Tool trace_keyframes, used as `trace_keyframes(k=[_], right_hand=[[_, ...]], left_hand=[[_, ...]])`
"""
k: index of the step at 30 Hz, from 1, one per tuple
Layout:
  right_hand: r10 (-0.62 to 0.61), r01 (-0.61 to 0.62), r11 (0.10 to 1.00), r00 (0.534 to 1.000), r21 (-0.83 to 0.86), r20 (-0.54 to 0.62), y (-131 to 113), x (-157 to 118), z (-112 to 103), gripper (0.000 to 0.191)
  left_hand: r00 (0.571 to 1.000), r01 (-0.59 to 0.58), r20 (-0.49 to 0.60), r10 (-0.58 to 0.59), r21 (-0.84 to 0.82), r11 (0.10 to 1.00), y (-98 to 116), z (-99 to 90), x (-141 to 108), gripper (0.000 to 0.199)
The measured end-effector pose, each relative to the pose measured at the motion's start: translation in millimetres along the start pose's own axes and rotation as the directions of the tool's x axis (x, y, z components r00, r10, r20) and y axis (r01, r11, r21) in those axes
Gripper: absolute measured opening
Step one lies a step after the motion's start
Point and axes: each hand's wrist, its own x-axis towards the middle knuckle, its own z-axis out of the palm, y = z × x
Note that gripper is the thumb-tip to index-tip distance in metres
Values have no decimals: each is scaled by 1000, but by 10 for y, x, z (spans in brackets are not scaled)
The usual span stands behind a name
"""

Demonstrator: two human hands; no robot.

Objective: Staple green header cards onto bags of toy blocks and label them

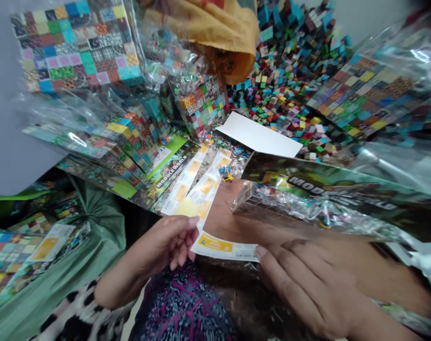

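Observation:
A white and yellow sticker label (215,245) stretches between my two hands near the table's front edge. My left hand (178,239) has its thumb and curled fingers closed at the label's left end. The thumb tip of my right hand (307,279) presses on the right end; its other fingers are smeared by motion and partly hidden. Just beyond my left hand lie long strips of similar labels (204,189). They rest partly on a printed "Module World" card (170,166). Small blue and yellow toy pieces (226,173) sit by the strips.
A clear bag with a "Module World" header (343,192) lies at the right. Bagged patterned blocks (76,47) are stacked at the left, above a green sack (101,222). Behind are a white card (260,135), a heap of loose cubes (289,80) and a yellow cloth (218,28).

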Motion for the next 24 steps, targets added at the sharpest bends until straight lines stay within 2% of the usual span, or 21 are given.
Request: trace_keyframes(k=[3,5,6,7,8,9,10,11,12,13,14,16,18,21,24], right_hand=[[29,-29,1000,1000,9,-1,-3,-125,-51,27],[145,-145,984,989,106,8,-30,-233,-75,31],[252,-252,947,967,202,23,-53,-282,-81,34],[392,-384,864,919,327,44,-82,-322,-82,35],[544,-512,718,835,472,77,-115,-353,-77,34],[670,-593,518,730,617,138,-149,-375,-66,32],[755,-613,295,620,733,215,-181,-389,-50,29],[805,-585,90,520,806,287,-208,-398,-33,26],[835,-523,-65,439,850,333,-228,-404,-16,22],[854,-462,-165,375,871,360,-238,-412,-3,19],[871,-418,-219,324,882,369,-239,-423,2,20],[891,-363,-263,263,894,369,-220,-465,-11,26],[894,-307,-286,257,908,368,-190,-536,-51,27],[912,-261,-279,231,924,340,-163,-677,-130,28],[945,-316,-215,169,924,278,-161,-820,-218,27]], left_hand=[[994,84,83,-76,-98,992,109,124,30,26],[994,81,79,-72,-113,990,178,205,17,25],[997,52,68,-46,-100,994,210,245,3,25],[998,14,59,-10,-72,997,237,284,-12,25],[998,-29,51,31,-35,999,259,319,-25,25],[996,-72,52,72,8,997,276,351,-35,26],[992,-113,62,110,53,992,287,380,-39,26],[987,-149,82,141,103,983,295,406,-38,27],[981,-183,100,168,160,970,300,431,-33,27],[973,-219,123,196,221,950,306,458,-26,27],[961,-266,150,231,282,922,314,488,-19,27],[919,-393,210,335,399,828,341,570,-12,27],[847,-530,291,444,506,680,385,681,-19,28],[724,-663,412,553,637,394,461,876,-33,27],[584,-727,524,620,678,110,528,1062,-20,21]])
